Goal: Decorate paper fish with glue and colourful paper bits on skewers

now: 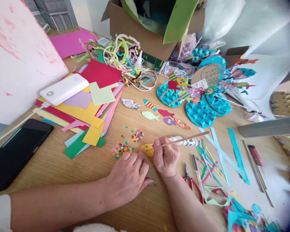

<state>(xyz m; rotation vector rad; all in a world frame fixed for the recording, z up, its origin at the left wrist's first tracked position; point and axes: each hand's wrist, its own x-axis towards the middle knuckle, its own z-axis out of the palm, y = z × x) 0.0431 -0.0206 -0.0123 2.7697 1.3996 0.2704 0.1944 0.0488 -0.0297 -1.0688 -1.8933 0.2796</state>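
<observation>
A small yellow paper fish (148, 149) lies flat on the wooden table between my hands. My left hand (128, 175) rests on the table with curled fingers, the index fingertip pressing at the fish's head. In a pencil-like grip, my right hand (166, 156) is shut on a thin wooden stick (192, 138), its lower tip down at the fish. Just left of the fish are piles of tiny coloured paper bits (122, 149). A white glue bottle (187, 141) lies behind my right hand. Finished-looking paper fish, including a pale green one (150, 116), lie farther back.
Coloured paper sheets (103, 74) with a white power bank (64, 88) on top are stacked at left, beside a black phone (19, 153). Red-handled pliers (192, 182), paper strips (236, 161) and scraps lie right. Blue scaly discs (200, 109) and a cardboard box (140, 40) stand behind.
</observation>
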